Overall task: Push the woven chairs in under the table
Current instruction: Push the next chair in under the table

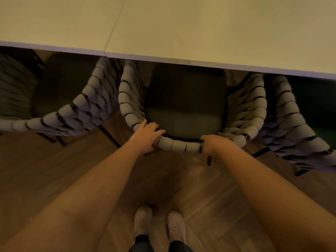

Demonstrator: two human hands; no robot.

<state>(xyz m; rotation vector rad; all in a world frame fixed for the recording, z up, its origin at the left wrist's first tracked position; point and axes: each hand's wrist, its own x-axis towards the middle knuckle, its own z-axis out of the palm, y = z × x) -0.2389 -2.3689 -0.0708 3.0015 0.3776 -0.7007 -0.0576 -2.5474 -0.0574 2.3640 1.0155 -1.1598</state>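
A woven chair (181, 145) with thick grey rope wrapped round its curved back and a dark seat cushion stands right in front of me, its seat partly under the pale table (181, 30). My left hand (145, 136) rests on the left of the back rail, fingers spread over it. My right hand (215, 143) grips the right of the same rail. A second woven chair (81, 108) stands to the left and a third (291, 124) to the right, both with seats partly under the table edge.
The table's white front edge (200, 63) runs across the view with a seam at the left. Wooden plank floor (54, 170) lies below. My two light shoes (160, 224) stand close behind the middle chair. Dark chair legs stick out near the floor.
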